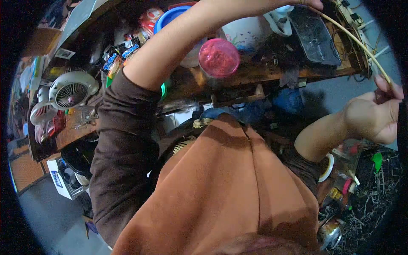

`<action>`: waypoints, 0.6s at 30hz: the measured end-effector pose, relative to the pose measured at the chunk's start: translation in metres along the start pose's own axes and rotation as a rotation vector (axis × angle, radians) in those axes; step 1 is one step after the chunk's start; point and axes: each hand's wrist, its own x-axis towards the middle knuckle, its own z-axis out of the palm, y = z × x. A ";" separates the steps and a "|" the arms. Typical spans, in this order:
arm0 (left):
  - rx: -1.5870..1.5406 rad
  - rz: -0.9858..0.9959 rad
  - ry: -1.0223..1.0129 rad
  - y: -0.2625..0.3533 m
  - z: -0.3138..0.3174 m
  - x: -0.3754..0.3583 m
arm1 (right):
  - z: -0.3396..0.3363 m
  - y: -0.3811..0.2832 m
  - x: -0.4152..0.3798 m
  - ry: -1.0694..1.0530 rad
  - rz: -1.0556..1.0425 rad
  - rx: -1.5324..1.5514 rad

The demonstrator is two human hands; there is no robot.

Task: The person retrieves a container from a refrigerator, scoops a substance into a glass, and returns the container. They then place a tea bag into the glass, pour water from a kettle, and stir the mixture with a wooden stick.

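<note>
A thin, pale, gently curved strip (pixel 352 35), perhaps cane or cord, stretches between my hands at the upper right. My left arm crosses over the table, and my left hand (pixel 309 3) is at the strip's upper end; the top of the frame cuts off most of this hand. Lower down, at the right edge of the view, the fingers of my right hand (pixel 382 110) are closed around the other end. Under my left forearm stands a pink-topped round container (pixel 219 58) on the wooden table (pixel 259 78).
A dark tray-like panel (pixel 314 38) lies on the table's right part. Snack packets (pixel 112 61) and a blue-rimmed basin (pixel 170 17) are behind my left arm. A white fan (pixel 71 91) stands at left. Thin scraps (pixel 374 199) litter the lower right.
</note>
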 end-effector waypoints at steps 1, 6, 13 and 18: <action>-0.029 0.100 0.067 0.000 0.000 -0.002 | 0.000 -0.001 0.000 0.018 0.007 -0.015; -0.178 0.097 0.128 -0.007 0.012 -0.006 | 0.000 0.002 0.002 -0.022 -0.049 -0.150; 0.128 0.226 0.191 -0.013 0.014 0.000 | -0.006 0.006 0.014 -0.254 -0.033 0.173; 0.216 0.260 0.270 -0.027 0.017 0.002 | -0.023 0.007 0.030 -0.098 -0.077 0.062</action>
